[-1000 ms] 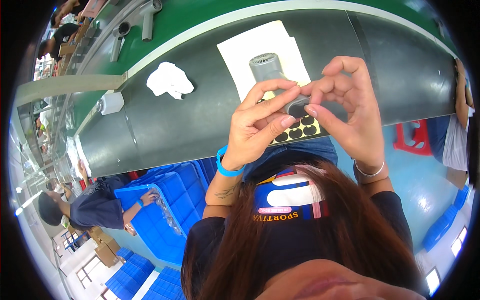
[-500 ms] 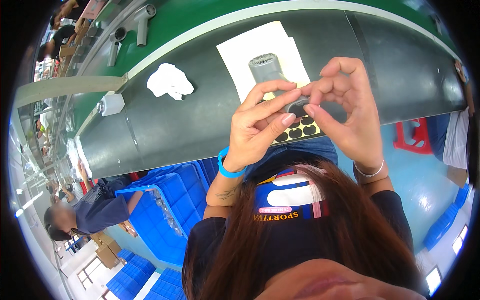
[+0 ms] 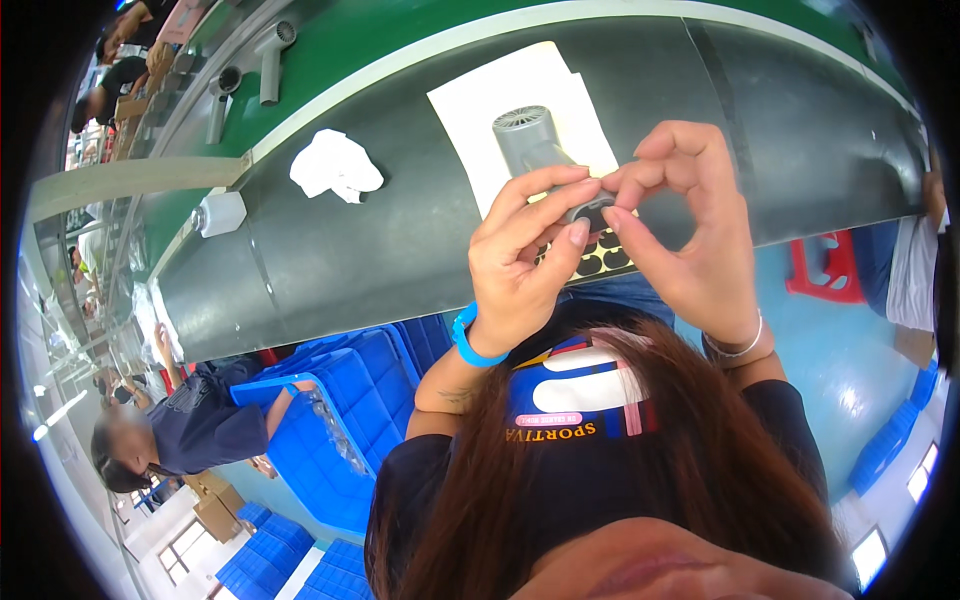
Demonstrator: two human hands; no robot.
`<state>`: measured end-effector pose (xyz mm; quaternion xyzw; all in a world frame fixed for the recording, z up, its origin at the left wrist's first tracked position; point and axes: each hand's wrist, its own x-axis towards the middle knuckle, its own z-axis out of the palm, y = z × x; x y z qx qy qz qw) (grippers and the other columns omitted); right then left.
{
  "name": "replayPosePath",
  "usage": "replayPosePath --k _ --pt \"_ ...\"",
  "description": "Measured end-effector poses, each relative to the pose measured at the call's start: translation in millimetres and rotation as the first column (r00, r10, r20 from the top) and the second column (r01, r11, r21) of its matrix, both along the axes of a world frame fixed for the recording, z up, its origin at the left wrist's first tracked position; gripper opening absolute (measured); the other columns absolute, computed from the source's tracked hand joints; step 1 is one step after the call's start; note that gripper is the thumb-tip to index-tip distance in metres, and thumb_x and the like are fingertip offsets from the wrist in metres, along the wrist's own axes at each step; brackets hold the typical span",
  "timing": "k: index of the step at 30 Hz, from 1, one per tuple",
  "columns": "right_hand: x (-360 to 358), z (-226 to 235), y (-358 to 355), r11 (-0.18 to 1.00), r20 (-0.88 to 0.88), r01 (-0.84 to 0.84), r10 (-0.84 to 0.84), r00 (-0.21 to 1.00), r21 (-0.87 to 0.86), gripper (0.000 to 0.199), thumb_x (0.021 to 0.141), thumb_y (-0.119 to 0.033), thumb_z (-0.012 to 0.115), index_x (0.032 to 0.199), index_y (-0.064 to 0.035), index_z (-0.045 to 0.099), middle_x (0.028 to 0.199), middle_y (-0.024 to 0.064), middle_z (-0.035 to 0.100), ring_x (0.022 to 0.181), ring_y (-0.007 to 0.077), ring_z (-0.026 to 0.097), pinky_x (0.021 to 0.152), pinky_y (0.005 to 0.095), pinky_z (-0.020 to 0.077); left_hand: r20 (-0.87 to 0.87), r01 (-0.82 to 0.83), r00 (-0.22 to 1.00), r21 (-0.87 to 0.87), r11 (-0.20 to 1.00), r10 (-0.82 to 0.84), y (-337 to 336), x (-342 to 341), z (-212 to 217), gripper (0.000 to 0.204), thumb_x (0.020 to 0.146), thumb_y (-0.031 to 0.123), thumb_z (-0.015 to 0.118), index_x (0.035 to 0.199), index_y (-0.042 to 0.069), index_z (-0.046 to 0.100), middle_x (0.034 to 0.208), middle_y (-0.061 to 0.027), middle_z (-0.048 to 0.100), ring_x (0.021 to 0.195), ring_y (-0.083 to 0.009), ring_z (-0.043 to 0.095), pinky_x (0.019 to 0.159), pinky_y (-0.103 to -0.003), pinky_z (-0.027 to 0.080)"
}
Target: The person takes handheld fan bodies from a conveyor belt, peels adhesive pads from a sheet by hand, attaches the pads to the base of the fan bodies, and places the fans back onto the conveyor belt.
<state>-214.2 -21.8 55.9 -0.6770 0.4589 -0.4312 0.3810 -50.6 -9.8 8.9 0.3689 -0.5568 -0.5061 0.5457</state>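
Observation:
A grey hair dryer (image 3: 530,140) lies on white sheets (image 3: 465,100), its round grille facing up and its handle running toward my fingers. My left hand (image 3: 530,225) is closed around a grey rounded end with a dark oval face, in line with that handle; fingers hide the join. At the right rim of this end, my right hand (image 3: 690,215) pinches with thumb and forefinger; what lies between the tips is too small to make out. Just below my hands is a pale yellow sheet of black round stickers (image 3: 612,258), partly covered by my fingers.
A crumpled white cloth (image 3: 335,165) and a white bottle (image 3: 220,213) lie left on the dark bench (image 3: 380,260). More hair dryers (image 3: 270,65) rest on the green surface beyond. Blue crates (image 3: 330,430) stand left by another person (image 3: 210,430); a red stool (image 3: 825,270) is at right.
Both hands stay at the grey end, with the left hand and wrist shifted slightly right. My right fingertips stay pinched at its rim. The person at left has moved an arm along the crate.

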Motion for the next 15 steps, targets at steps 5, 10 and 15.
replayPosePath --k 5,10,15 --pt "-0.5 1.1 1.3 0.999 -0.024 0.039 -0.039 0.999 -0.024 0.044 0.076 0.007 0.063 0.113 -0.0029 0.041 0.076 0.0056 0.059 0.087 0.0172 0.063 0.082 0.0286 0.0458 0.060 -0.031 0.998 -0.049 0.998 0.034 1.5 -3.3 0.4 0.029 0.084 -0.008 0.056 0.113 -0.004 0.063 0.121 -0.0147 0.054 0.093 -0.0162 0.062 0.077 -0.027 0.057" --pt "-2.5 1.5 -0.3 0.998 -0.066 0.054 -0.057 0.996 -0.041 0.044 0.075 0.006 0.064 0.113 -0.0028 0.042 0.075 0.0060 0.060 0.085 0.0171 0.064 0.082 0.0284 0.0457 0.001 -0.031 1.000 -0.018 0.999 0.031 0.3 -7.2 -1.7 0.030 0.085 -0.008 0.056 0.113 -0.004 0.063 0.120 -0.0145 0.054 0.097 -0.0180 0.062 0.077 -0.026 0.057" --pt "-4.4 7.4 -0.4 0.998 -0.199 0.048 -0.055 0.978 -0.039 0.046 0.074 0.004 0.067 0.113 -0.0021 0.044 0.078 0.0066 0.061 0.085 0.0179 0.063 0.083 0.0302 0.0451 0.022 -0.026 0.999 -0.034 0.999 0.027 -1.3 -6.1 0.9 0.030 0.085 -0.008 0.056 0.113 -0.004 0.063 0.120 -0.0143 0.054 0.097 -0.0179 0.062 0.077 -0.027 0.057"
